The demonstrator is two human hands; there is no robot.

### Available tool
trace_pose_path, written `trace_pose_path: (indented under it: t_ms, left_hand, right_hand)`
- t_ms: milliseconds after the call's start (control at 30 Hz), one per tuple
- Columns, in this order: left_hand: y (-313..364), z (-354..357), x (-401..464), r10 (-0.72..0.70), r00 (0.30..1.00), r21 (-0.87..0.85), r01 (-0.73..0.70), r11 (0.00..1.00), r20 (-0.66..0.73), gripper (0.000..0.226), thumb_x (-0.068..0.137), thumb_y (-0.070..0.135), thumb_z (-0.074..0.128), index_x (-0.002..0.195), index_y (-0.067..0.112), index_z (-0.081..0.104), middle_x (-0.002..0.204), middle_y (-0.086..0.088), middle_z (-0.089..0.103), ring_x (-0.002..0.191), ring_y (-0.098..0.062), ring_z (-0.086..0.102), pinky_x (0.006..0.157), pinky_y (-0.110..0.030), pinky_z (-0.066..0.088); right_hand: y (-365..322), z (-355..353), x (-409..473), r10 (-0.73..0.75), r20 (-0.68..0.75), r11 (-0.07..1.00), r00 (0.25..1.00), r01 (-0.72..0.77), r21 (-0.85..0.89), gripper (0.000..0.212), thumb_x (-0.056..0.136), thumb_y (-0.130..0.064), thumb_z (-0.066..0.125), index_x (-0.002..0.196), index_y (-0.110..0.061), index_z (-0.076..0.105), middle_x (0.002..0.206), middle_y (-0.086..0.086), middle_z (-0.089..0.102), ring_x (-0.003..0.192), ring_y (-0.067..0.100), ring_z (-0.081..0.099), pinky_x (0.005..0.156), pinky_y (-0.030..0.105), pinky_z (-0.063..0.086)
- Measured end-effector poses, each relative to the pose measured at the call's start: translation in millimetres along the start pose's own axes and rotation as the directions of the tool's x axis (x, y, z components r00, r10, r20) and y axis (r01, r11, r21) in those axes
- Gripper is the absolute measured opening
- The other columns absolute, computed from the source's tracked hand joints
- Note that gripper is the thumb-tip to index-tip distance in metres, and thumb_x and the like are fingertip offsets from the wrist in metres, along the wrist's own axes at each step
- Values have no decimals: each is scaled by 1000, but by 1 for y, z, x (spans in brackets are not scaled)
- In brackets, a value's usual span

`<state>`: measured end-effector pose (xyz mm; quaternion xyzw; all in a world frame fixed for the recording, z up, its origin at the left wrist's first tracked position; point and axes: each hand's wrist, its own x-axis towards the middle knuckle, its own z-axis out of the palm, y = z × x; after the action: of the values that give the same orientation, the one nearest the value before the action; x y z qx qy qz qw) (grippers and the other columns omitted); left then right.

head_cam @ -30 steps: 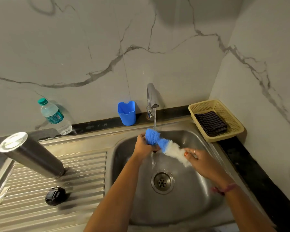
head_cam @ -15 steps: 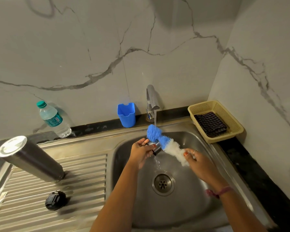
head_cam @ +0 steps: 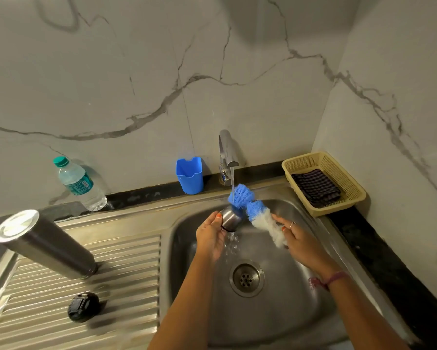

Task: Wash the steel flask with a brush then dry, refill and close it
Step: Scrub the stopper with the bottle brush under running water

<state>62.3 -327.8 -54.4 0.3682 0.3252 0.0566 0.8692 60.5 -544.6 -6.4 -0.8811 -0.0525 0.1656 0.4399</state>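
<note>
The sink [head_cam: 300, 311] takes up the near right, with the flask [head_cam: 45, 245] standing mouth-down on the ribbed draining board [head_cam: 126, 274] to its left, well apart from both hands, and its black lid [head_cam: 83, 306] lying just in front of it. The tap [head_cam: 226, 152] runs a thin stream onto the blue head of the brush [head_cam: 252, 205]. From here the step looks like scrubbing a small steel cup [head_cam: 230, 218], perhaps the flask's inner cap, and it would go best if the cup's open end is tipped up into the stream while the brush twists inside, so the water carries the dirt down to the drain [head_cam: 246, 277].

The left hand [head_cam: 211, 236] reaches in over the basin with fingers curled round the cup, thumb on its rim. The right hand [head_cam: 300, 241] comes from the other side, fingers closed on the brush's white fluffy stem, holding it slanted up towards the tap.
</note>
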Motion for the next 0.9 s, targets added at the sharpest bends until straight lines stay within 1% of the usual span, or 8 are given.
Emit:
trace_pose_path:
  t_ms: [67,133,200,333,500,633,767,900]
  left_hand:
    - [-2,-1,-3,-10,1000,-31,10,999,-22,30,99,1,54,128,-5,57,115,-20,66,99,-29,67,74,-34,61]
    - [-5,-2,-4,-23,998,-69,19,997,-58,26,98,6,58,122,-1,62,116,-20,69,99,-29,70,67,-33,61]
    - [-8,-1,-2,-32,997,-109,24,994,-73,22,98,11,60,117,3,65,117,-19,70,103,-29,70,76,-36,60]
    - [-12,6,2,-85,992,-134,73,988,-89,21,99,10,56,117,9,67,116,-14,71,106,-31,69,98,-50,53]
    - [-11,20,-1,-114,985,-97,102,990,-130,18,96,10,54,103,16,70,106,-10,71,89,-29,68,75,-42,52]
    - [-11,27,8,-90,978,-164,59,985,-189,11,96,13,59,104,13,66,108,-15,69,88,-31,68,91,-53,55]
    - [-12,27,11,-67,970,-193,22,981,-233,20,94,30,67,101,12,64,105,-15,71,92,-32,71,84,-50,59]
    - [-13,28,12,-108,970,-290,42,956,-217,19,93,28,67,98,11,61,97,-14,70,81,-28,70,64,-40,58]
  right_hand:
    - [-2,-1,-2,0,30,1000,1000,0,-15,38,99,-43,40,137,-45,43,138,-7,52,116,12,55,97,30,46]
    - [-5,1,-8,-12,43,996,999,16,-91,51,91,-58,45,139,-43,40,132,-9,57,113,9,57,89,21,45]
    - [-6,6,-13,-38,28,989,999,41,-143,53,92,-55,47,141,-40,37,121,-7,64,93,3,62,72,8,45]
    - [-9,7,-14,-50,5,983,999,50,-175,45,97,-45,44,141,-38,38,97,-5,67,78,7,64,62,13,47]
    - [-18,11,-17,-8,-25,983,1000,3,-184,44,99,-44,41,143,-38,38,110,-4,68,65,-7,49,50,5,37]
    - [-27,19,-27,-66,-22,975,998,60,-214,43,100,-42,39,142,-41,34,87,-5,70,59,-1,52,50,5,40]
    - [-17,24,-30,-43,-53,984,998,33,-177,44,99,-43,40,143,-42,33,91,-7,70,71,1,59,61,9,46]
    - [-12,36,-29,-18,-91,994,996,8,-107,45,99,-44,40,143,-43,33,106,-7,71,73,-1,59,63,7,46]
